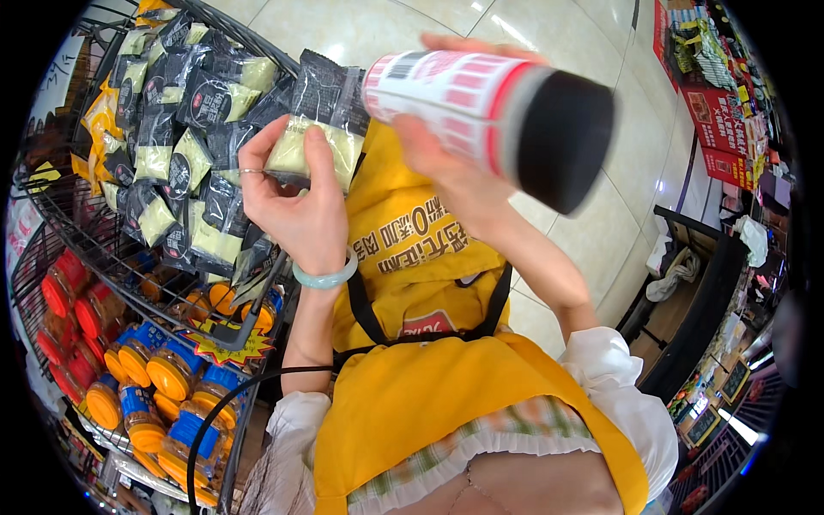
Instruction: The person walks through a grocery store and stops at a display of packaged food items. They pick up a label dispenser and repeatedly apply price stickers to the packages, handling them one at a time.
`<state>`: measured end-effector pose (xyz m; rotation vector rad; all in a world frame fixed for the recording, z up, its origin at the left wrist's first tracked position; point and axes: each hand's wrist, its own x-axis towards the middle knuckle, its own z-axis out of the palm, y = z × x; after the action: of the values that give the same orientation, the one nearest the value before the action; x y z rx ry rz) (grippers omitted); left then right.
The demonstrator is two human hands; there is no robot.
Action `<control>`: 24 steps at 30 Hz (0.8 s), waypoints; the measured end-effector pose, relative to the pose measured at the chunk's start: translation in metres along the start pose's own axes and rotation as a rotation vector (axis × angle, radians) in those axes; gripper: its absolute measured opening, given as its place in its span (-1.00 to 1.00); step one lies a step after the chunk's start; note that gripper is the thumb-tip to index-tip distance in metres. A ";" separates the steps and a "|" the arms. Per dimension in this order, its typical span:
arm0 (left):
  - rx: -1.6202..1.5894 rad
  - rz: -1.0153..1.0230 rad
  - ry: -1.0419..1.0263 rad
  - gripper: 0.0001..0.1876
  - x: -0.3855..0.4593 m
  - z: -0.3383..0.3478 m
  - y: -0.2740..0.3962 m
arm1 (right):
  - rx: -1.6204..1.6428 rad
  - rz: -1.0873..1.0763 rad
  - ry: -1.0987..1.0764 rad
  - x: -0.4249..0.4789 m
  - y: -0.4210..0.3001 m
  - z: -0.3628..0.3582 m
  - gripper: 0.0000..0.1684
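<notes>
My left hand (299, 199), with a ring and a pale green bangle (325, 273), pinches a small black packet with a pale yellow-green lower part (322, 138) between thumb and fingers. My right hand (450, 154) is wrapped around a large cylindrical container (444, 96) with a white and red label and a black end (566, 141). The container is tilted sideways, its black end toward the right and its other end close beside the packet. Behind both hands hangs my yellow apron (412, 219), which bears writing. The container and right hand are slightly blurred.
At left, a black wire rack (109, 277) holds many similar packets (212, 154) on top, with red-lidded jars (87, 309) and orange-lidded jars (170, 373) below. A black-edged stand (695, 322) and a red display (714, 129) are at right, beyond the tiled floor (579, 257).
</notes>
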<state>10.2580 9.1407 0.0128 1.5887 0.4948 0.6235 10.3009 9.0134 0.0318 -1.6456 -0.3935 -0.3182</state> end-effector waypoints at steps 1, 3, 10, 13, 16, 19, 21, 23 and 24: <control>0.012 -0.001 -0.011 -0.73 0.000 0.001 0.001 | -0.027 -0.014 -0.037 0.000 0.003 0.001 -0.54; 0.035 -0.001 -0.029 -0.71 -0.001 0.003 0.003 | -0.078 -0.039 -0.115 -0.004 0.007 0.006 -0.64; -0.047 0.003 -0.095 -0.43 0.004 -0.002 0.003 | -0.112 -0.071 -0.135 0.004 -0.013 -0.013 -0.32; -0.128 -0.097 -0.117 -0.42 0.007 -0.006 0.004 | -0.064 -0.004 -0.109 0.001 -0.013 -0.010 -0.35; -0.155 -0.109 -0.124 -0.42 0.007 -0.007 0.002 | -0.131 -0.066 -0.144 -0.002 0.002 -0.002 -0.42; -0.126 -0.088 -0.110 -0.41 0.004 -0.007 0.007 | -0.136 -0.106 -0.130 0.001 0.000 -0.009 -0.47; -0.126 -0.062 -0.096 -0.41 0.003 -0.005 0.011 | -0.002 0.012 -0.047 0.000 -0.007 0.000 -0.54; 0.035 0.068 -0.063 -0.41 0.004 -0.005 0.005 | -0.005 0.060 -0.052 -0.007 -0.006 0.002 -0.50; 0.120 0.137 -0.039 -0.41 0.005 -0.007 0.002 | -0.050 0.021 -0.092 -0.009 -0.001 0.002 -0.42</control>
<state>10.2574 9.1486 0.0155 1.7561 0.4024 0.6750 10.2924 9.0147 0.0287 -1.7164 -0.4406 -0.2387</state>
